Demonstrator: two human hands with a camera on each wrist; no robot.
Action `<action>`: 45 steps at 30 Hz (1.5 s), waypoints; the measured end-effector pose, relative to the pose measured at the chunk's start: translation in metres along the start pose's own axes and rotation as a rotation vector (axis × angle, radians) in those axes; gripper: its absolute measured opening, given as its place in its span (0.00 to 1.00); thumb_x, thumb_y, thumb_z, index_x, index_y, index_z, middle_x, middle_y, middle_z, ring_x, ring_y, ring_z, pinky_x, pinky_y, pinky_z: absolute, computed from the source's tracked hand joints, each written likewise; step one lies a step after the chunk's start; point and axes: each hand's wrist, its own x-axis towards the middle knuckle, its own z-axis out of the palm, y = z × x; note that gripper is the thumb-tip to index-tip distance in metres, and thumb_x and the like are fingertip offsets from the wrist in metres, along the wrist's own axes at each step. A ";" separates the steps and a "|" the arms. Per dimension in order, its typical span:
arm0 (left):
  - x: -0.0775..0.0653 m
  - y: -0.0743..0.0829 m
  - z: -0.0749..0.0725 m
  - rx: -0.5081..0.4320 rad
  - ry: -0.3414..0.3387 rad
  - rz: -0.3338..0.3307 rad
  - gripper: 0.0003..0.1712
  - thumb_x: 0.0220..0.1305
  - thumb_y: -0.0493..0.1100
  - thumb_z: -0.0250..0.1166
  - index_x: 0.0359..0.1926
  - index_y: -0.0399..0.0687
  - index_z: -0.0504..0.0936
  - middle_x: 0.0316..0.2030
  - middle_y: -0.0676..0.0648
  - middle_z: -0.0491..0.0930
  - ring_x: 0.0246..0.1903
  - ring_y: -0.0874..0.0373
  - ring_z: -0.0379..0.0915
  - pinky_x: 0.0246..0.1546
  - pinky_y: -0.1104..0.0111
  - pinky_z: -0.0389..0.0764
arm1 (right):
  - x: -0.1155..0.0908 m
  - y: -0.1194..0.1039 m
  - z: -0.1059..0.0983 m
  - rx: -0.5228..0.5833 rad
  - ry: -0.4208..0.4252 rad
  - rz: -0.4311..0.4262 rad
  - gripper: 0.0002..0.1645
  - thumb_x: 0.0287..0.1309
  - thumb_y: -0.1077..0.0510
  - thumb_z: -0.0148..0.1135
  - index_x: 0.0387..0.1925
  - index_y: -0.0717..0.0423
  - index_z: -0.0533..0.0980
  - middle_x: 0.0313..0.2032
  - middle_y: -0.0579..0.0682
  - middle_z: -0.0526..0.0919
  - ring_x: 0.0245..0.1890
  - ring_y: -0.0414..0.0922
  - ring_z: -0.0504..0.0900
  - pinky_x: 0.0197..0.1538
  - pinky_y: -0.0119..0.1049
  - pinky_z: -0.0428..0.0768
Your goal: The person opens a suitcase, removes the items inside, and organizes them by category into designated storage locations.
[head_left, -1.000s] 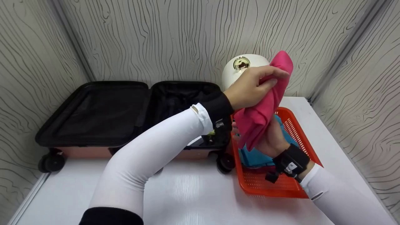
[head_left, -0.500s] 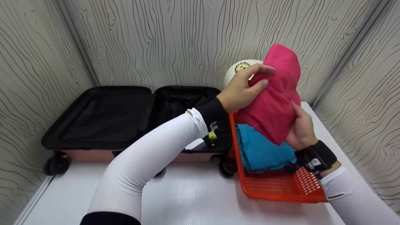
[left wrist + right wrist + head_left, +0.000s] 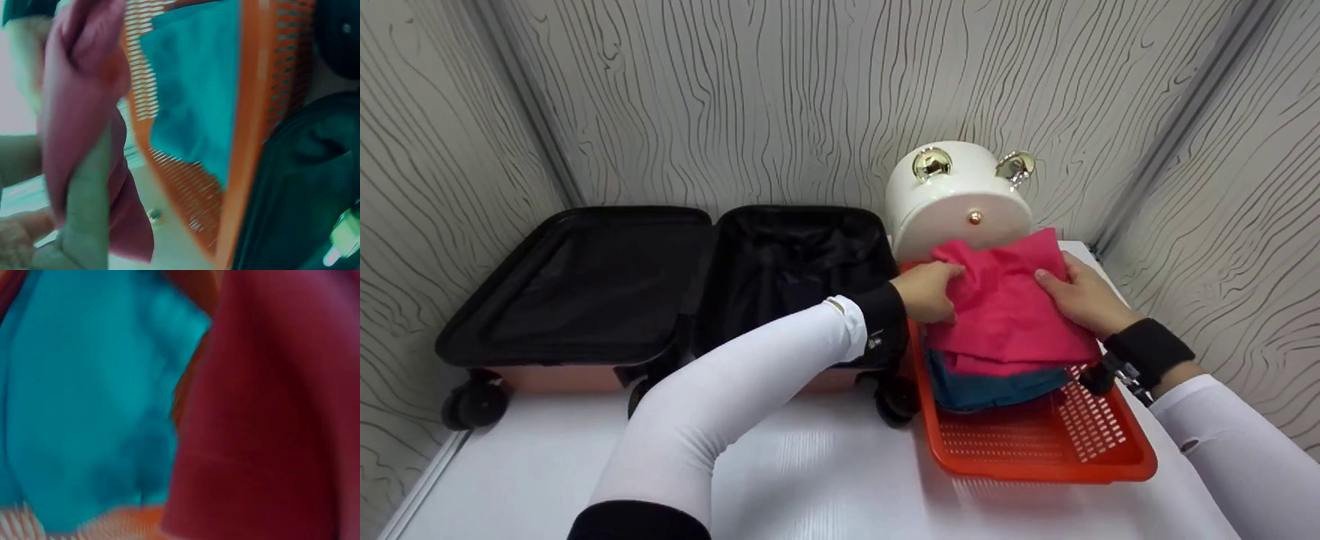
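A folded pink cloth (image 3: pixel 1005 311) is held up over the orange basket (image 3: pixel 1035 471). My left hand (image 3: pixel 928 291) pinches its left edge, and my right hand (image 3: pixel 1081 294) grips the right side with the thumb on top. Beneath it, inside the basket, lies a folded blue cloth (image 3: pixel 990 390). The left wrist view shows the pink cloth (image 3: pixel 79 101) hanging in folds beside the blue cloth (image 3: pixel 197 84). Blurred and close, the pink cloth (image 3: pixel 270 410) fills the right of the right wrist view; the fingers there are out of sight.
Left of the basket an open suitcase (image 3: pixel 592 285) with a black lining lies on the white table (image 3: pixel 780 480). A yellow-green item (image 3: pixel 344 236) sits in it. Behind the basket stands a white rounded case (image 3: pixel 904 199) with gold fittings, near the patterned wall.
Both hands have lowered the pink cloth from in front of the white case toward the basket. It has turned from upright to lying flatter, and the case's gold fittings have come into view.
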 end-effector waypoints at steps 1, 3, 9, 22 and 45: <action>0.003 -0.002 0.006 -0.008 -0.030 -0.017 0.49 0.63 0.34 0.75 0.83 0.46 0.66 0.77 0.42 0.73 0.61 0.52 0.86 0.58 0.68 0.86 | 0.003 0.002 0.002 -0.095 0.020 -0.029 0.27 0.85 0.51 0.49 0.71 0.67 0.67 0.56 0.69 0.82 0.49 0.50 0.81 0.51 0.43 0.79; 0.015 -0.008 0.021 -0.023 -0.082 -0.044 0.49 0.60 0.31 0.76 0.81 0.45 0.67 0.75 0.39 0.74 0.44 0.51 0.93 0.42 0.66 0.91 | 0.008 0.006 0.007 -0.215 0.033 -0.067 0.24 0.85 0.52 0.50 0.66 0.67 0.69 0.57 0.76 0.80 0.50 0.61 0.80 0.53 0.54 0.78; 0.089 -0.062 0.086 0.169 -0.059 -0.048 0.20 0.49 0.36 0.78 0.43 0.49 0.81 0.48 0.46 0.85 0.23 0.62 0.83 0.19 0.69 0.83 | 0.024 0.023 0.022 -0.278 -0.080 -0.116 0.19 0.80 0.54 0.50 0.58 0.67 0.68 0.52 0.77 0.80 0.47 0.66 0.80 0.49 0.59 0.78; 0.018 -0.012 0.062 0.688 0.059 0.064 0.14 0.67 0.50 0.67 0.49 0.56 0.92 0.57 0.47 0.84 0.57 0.51 0.82 0.56 0.61 0.84 | 0.048 0.086 0.049 -0.532 -0.204 -0.065 0.33 0.57 0.62 0.57 0.57 0.84 0.63 0.47 0.79 0.81 0.48 0.68 0.84 0.56 0.61 0.81; -0.003 -0.002 0.034 0.580 -0.269 0.070 0.34 0.86 0.65 0.45 0.57 0.48 0.89 0.59 0.46 0.88 0.61 0.54 0.83 0.63 0.61 0.80 | 0.003 0.006 0.093 -0.604 -0.361 -0.110 0.58 0.66 0.32 0.70 0.75 0.75 0.66 0.63 0.80 0.77 0.66 0.76 0.75 0.72 0.75 0.68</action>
